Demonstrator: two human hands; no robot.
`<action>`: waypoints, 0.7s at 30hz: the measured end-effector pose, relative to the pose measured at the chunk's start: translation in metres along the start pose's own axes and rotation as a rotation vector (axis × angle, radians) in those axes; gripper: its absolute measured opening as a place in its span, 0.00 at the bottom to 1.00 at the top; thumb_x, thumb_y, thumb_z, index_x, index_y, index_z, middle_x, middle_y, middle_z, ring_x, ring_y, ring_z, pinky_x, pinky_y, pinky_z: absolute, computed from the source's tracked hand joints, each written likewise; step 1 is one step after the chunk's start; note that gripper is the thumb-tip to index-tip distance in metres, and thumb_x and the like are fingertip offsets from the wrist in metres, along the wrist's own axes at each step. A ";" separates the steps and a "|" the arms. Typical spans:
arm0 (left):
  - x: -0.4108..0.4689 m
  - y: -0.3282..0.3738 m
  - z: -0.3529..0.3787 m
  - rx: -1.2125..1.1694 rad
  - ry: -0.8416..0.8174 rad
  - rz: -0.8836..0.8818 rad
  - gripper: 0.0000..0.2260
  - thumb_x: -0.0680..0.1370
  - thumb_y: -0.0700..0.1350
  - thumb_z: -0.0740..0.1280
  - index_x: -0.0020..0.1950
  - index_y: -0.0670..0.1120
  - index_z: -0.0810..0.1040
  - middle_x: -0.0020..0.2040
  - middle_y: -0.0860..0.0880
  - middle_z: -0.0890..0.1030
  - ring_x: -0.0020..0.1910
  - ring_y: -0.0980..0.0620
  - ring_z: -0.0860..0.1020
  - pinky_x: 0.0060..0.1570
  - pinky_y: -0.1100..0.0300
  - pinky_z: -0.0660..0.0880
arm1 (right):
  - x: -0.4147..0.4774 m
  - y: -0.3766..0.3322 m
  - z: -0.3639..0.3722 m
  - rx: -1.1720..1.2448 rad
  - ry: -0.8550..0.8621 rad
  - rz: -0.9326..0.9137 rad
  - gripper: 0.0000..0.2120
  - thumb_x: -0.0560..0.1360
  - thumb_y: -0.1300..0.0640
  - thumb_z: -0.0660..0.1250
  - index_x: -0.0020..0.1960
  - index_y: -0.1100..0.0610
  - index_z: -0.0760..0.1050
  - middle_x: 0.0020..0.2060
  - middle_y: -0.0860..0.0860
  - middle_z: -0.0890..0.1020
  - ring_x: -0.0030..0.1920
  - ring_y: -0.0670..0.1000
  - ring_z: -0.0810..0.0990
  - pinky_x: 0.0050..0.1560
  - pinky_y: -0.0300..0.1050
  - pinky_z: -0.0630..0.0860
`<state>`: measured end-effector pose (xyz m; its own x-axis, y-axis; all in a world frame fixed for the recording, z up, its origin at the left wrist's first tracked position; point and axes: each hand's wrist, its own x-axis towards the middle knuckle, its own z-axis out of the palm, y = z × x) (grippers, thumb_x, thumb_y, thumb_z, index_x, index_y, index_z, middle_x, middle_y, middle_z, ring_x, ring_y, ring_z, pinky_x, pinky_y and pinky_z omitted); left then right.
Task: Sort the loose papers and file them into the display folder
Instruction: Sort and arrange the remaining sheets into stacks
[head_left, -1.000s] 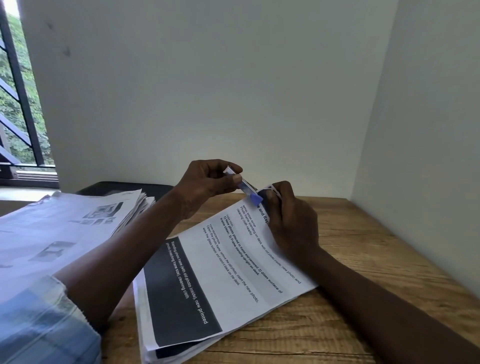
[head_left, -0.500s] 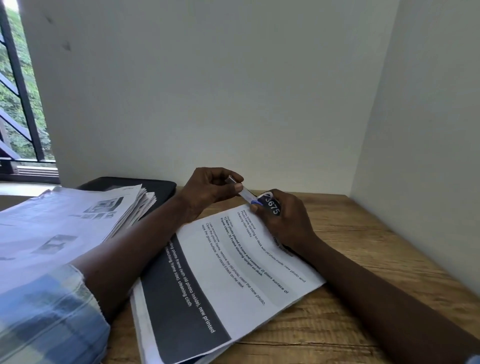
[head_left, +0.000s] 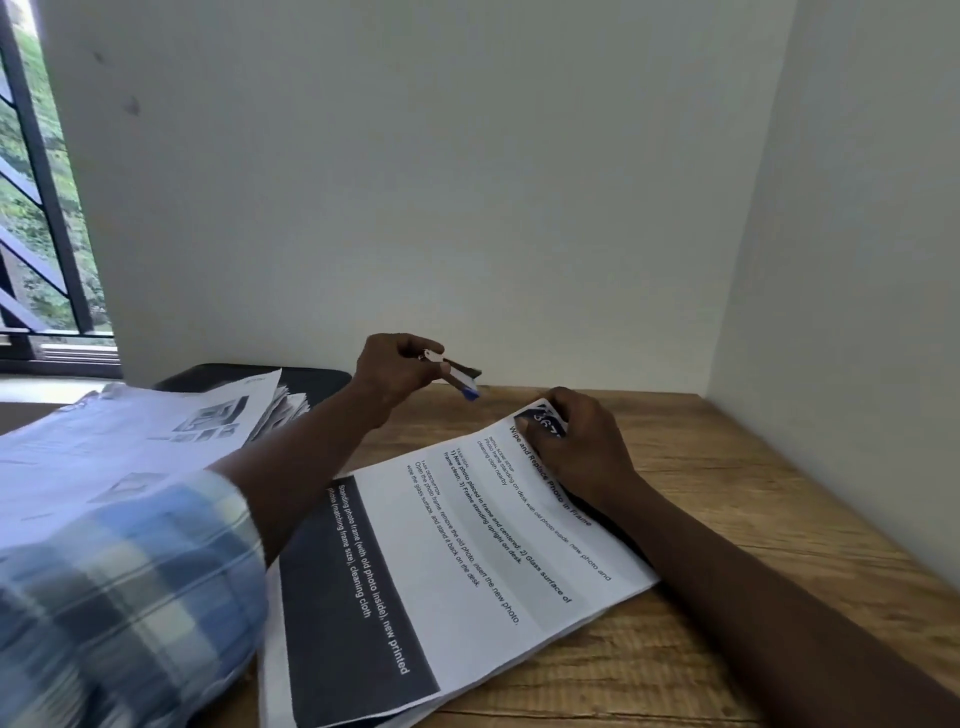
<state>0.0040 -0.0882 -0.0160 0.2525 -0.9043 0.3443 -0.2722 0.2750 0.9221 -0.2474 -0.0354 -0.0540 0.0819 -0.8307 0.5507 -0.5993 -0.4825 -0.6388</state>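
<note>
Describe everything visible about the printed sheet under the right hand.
The printed sheet is white paper, topmost of a thin stack lying flat and skewed on the wooden desk. A dark grey band with white text crosses its near end; black text and the heading "Wipe and Replace Photo in Frame" fill the rest. The right hand pinches its far corner, partly covering a dark label with white digits. The left hand, holding a blue-tipped tool, hangs clear of it.

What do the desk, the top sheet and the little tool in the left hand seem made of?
The desk: wood or wood-look laminate, matte, with visible grain. The top sheet: thin matte paper, printed black and grey. The tool in the left hand: likely plastic with a blue tip; a pale glint may be metal, too blurred to tell.
</note>
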 end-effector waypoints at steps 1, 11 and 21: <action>0.008 -0.002 0.004 0.027 0.010 -0.001 0.11 0.69 0.37 0.82 0.48 0.48 0.87 0.42 0.45 0.83 0.40 0.48 0.80 0.56 0.45 0.82 | 0.000 0.001 0.000 0.003 0.000 0.009 0.04 0.75 0.49 0.72 0.45 0.49 0.79 0.39 0.43 0.83 0.42 0.44 0.81 0.43 0.46 0.77; 0.053 -0.017 0.036 0.577 -0.040 -0.018 0.11 0.73 0.47 0.79 0.53 0.46 0.84 0.48 0.51 0.84 0.48 0.52 0.80 0.52 0.60 0.75 | 0.005 0.004 0.000 0.017 -0.040 0.018 0.05 0.73 0.53 0.72 0.43 0.48 0.76 0.40 0.44 0.83 0.44 0.48 0.81 0.45 0.45 0.76; -0.002 0.041 0.027 0.542 -0.457 -0.075 0.25 0.80 0.67 0.63 0.54 0.46 0.85 0.50 0.48 0.87 0.48 0.49 0.85 0.49 0.54 0.78 | 0.006 -0.012 -0.002 0.070 0.018 -0.044 0.05 0.73 0.54 0.71 0.47 0.46 0.77 0.42 0.41 0.84 0.45 0.45 0.82 0.48 0.50 0.79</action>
<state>-0.0324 -0.0841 0.0161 -0.0937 -0.9935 0.0651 -0.7228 0.1128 0.6817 -0.2413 -0.0339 -0.0425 0.0921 -0.8033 0.5885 -0.5384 -0.5373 -0.6492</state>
